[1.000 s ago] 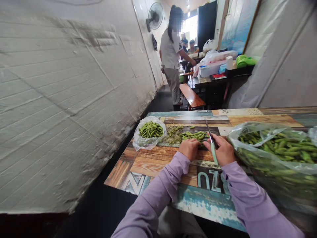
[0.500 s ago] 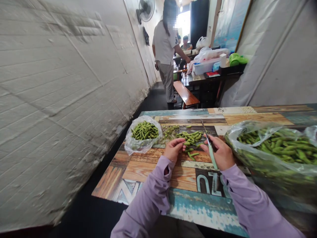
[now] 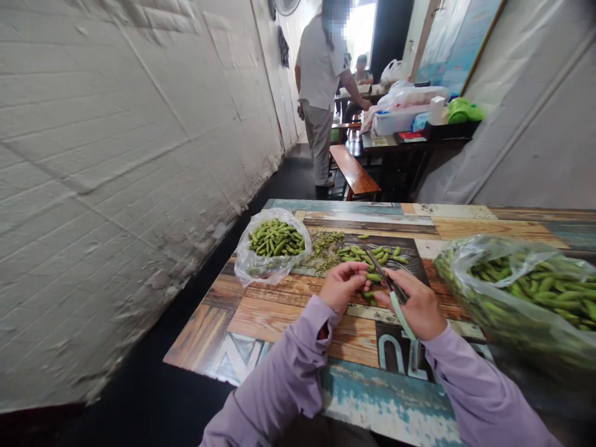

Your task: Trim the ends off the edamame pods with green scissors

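Note:
My right hand (image 3: 415, 303) is closed around scissors (image 3: 397, 303) with pale green handles, their blades pointing up and left over the loose green pods (image 3: 354, 252). Beside the blade tips, my left hand (image 3: 343, 285) pinches a green pod (image 3: 374, 277) between thumb and fingers. Left of the hands, a clear plastic bag (image 3: 298, 261) is folded open around a heap of pods. Small trimmings (image 3: 325, 247) lie between that bag and the loose pods. A larger plastic bag (image 3: 459, 264) full of pods stands to the right.
The patchwork-patterned table (image 3: 279, 310) has its left edge near a white wall (image 3: 116, 155). Beyond it are a wooden bench (image 3: 354, 171), a person standing (image 3: 321, 68), and a dark table with a plastic box (image 3: 400, 120) and green items (image 3: 465, 110).
The view has shifted slightly. The scissors now tilt further left, their tips closer to my left hand. Both hands stay near the loose pods.

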`<state>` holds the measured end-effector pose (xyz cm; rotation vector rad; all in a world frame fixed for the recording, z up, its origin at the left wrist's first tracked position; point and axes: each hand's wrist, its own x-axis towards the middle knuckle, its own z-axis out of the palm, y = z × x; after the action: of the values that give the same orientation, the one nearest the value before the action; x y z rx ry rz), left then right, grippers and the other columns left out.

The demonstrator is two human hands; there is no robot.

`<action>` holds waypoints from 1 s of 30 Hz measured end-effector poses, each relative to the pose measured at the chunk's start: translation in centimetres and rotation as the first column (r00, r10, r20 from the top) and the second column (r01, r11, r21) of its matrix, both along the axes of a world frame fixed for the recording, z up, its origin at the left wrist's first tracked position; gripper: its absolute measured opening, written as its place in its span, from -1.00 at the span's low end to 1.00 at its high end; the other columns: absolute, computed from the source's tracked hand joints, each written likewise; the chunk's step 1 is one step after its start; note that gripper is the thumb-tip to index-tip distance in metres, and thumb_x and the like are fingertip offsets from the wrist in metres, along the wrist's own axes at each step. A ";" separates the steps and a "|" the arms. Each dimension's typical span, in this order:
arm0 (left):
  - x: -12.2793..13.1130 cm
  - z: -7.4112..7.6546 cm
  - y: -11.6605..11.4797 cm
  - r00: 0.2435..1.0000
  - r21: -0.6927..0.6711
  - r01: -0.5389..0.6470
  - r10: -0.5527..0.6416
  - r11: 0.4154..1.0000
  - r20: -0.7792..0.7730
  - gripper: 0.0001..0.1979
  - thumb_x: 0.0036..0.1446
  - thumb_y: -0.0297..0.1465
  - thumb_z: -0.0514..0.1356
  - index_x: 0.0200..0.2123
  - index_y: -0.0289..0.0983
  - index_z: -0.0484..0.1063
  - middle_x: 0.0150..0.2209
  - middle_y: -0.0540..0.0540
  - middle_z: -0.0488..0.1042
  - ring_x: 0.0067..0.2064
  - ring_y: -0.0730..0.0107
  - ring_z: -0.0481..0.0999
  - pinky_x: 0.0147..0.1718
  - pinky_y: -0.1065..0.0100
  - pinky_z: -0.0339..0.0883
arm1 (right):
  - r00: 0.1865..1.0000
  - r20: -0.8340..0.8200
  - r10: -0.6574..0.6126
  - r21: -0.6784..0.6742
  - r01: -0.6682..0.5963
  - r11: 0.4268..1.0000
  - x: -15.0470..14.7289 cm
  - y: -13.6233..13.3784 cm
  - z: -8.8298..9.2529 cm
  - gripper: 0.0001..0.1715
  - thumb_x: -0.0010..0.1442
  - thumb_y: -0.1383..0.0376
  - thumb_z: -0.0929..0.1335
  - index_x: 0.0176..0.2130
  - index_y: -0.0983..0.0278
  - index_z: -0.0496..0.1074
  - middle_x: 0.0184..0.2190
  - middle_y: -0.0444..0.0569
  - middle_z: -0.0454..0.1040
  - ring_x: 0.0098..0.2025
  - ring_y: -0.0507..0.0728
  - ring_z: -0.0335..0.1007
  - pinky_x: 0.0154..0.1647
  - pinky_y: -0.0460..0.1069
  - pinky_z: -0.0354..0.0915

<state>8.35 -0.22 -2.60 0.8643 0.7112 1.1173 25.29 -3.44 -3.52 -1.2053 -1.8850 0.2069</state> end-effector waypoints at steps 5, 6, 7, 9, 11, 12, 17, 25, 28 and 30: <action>0.3 0.2 -0.3 0.984 0.151 0.001 0.026 0.988 -0.175 -0.65 -0.24 -0.38 0.39 -0.30 -0.36 0.49 -0.48 -0.01 0.41 -0.46 0.54 0.37 -0.41 0.45 0.26 | 0.999 -0.025 -0.023 0.018 0.023 1.000 0.0 -0.1 0.4 -0.57 0.12 0.18 0.35 -0.02 0.27 0.38 -0.25 0.04 0.50 -0.19 0.16 0.46 -0.13 0.05 0.41; 0.3 0.3 -0.4 0.980 0.177 -0.004 0.039 0.984 -0.195 -0.65 -0.23 -0.38 0.39 -0.29 -0.36 0.49 -0.48 -0.02 0.41 -0.45 0.54 0.36 -0.40 0.45 0.25 | 0.999 -0.040 -0.025 -0.002 0.025 1.000 0.0 -0.1 0.5 -0.57 0.12 0.20 0.34 -0.01 0.27 0.38 -0.27 0.02 0.50 -0.21 0.15 0.46 -0.14 0.05 0.41; 0.4 0.4 -0.5 0.978 0.192 -0.004 0.044 0.981 -0.206 -0.65 -0.23 -0.38 0.38 -0.29 -0.36 0.50 -0.47 -0.02 0.41 -0.44 0.53 0.36 -0.39 0.45 0.25 | 0.998 -0.056 -0.023 -0.024 0.021 0.999 0.0 -0.1 0.5 -0.58 0.12 0.21 0.34 -0.01 0.27 0.37 -0.29 0.01 0.50 -0.22 0.14 0.46 -0.14 0.05 0.41; 0.4 0.7 -0.6 0.981 0.193 0.016 0.022 0.981 -0.195 -0.66 -0.22 -0.38 0.38 -0.29 -0.35 0.50 -0.45 -0.03 0.42 -0.42 0.52 0.37 -0.36 0.44 0.26 | 0.997 -0.080 -0.012 -0.057 0.008 0.998 -0.1 -0.1 0.5 -0.59 0.12 0.24 0.32 -0.01 0.26 0.38 -0.30 0.00 0.50 -0.23 0.14 0.46 -0.13 0.06 0.41; 0.4 0.9 -0.6 0.988 0.166 0.048 -0.022 0.985 -0.154 -0.65 -0.21 -0.36 0.39 -0.28 -0.36 0.49 -0.45 -0.04 0.43 -0.42 0.51 0.38 -0.36 0.43 0.27 | 0.996 -0.089 -0.011 -0.066 0.006 0.998 -0.3 -0.2 0.5 -0.61 0.11 0.26 0.32 -0.03 0.25 0.39 -0.27 0.02 0.50 -0.22 0.15 0.46 -0.12 0.07 0.41; 0.4 0.9 -0.6 0.990 0.148 0.063 -0.044 0.987 -0.131 -0.63 -0.22 -0.35 0.39 -0.28 -0.36 0.48 -0.44 -0.04 0.43 -0.42 0.51 0.39 -0.36 0.43 0.28 | 0.996 -0.089 -0.015 -0.066 0.010 0.998 -0.5 -0.2 0.5 -0.61 0.10 0.27 0.31 -0.04 0.25 0.39 -0.24 0.03 0.50 -0.21 0.15 0.46 -0.12 0.07 0.41; 0.3 0.5 -0.4 0.994 0.094 0.068 -0.060 0.993 -0.087 -0.61 -0.19 -0.27 0.39 -0.28 -0.34 0.45 -0.42 -0.05 0.42 -0.45 0.49 0.42 -0.41 0.40 0.32 | 0.987 -0.162 -0.020 -0.098 0.004 0.995 -0.7 -0.4 0.7 -0.59 0.09 0.32 0.31 -0.03 0.25 0.39 -0.21 0.03 0.49 -0.23 0.12 0.46 -0.17 0.03 0.42; 0.3 0.9 -0.8 0.950 0.220 0.159 -0.088 0.963 -0.300 -0.64 -0.09 -0.17 0.31 -0.32 -0.34 0.56 -0.40 -0.06 0.35 -0.51 0.59 0.30 -0.54 0.48 0.22 | 0.928 -0.368 -0.062 -0.268 -0.043 0.962 -0.7 -0.5 0.7 -0.52 0.07 0.24 0.35 0.01 0.30 0.39 -0.27 0.01 0.51 -0.34 0.08 0.48 -0.29 -0.03 0.45; 0.5 0.8 -1.0 0.957 0.200 0.150 -0.092 0.968 -0.274 -0.64 -0.08 -0.17 0.31 -0.31 -0.35 0.55 -0.38 -0.07 0.37 -0.54 0.62 0.28 -0.55 0.48 0.20 | 0.910 -0.412 -0.042 -0.299 -0.091 0.950 -0.8 -0.5 0.5 -0.47 0.06 0.22 0.36 0.04 0.30 0.37 -0.26 0.02 0.53 -0.33 0.09 0.49 -0.28 -0.02 0.46; 0.6 0.6 -1.0 0.959 0.175 0.152 -0.102 0.973 -0.263 -0.64 -0.09 -0.18 0.32 -0.34 -0.37 0.52 -0.40 -0.07 0.39 -0.53 0.61 0.29 -0.54 0.48 0.20 | 0.906 -0.422 -0.023 -0.303 -0.117 0.946 -0.8 -0.5 0.4 -0.46 0.07 0.22 0.36 0.05 0.29 0.35 -0.25 0.03 0.53 -0.33 0.09 0.49 -0.28 -0.01 0.46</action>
<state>8.91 -1.20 -1.98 1.2178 0.7521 0.9803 24.49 -3.95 -3.08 -1.2096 -1.5334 0.7692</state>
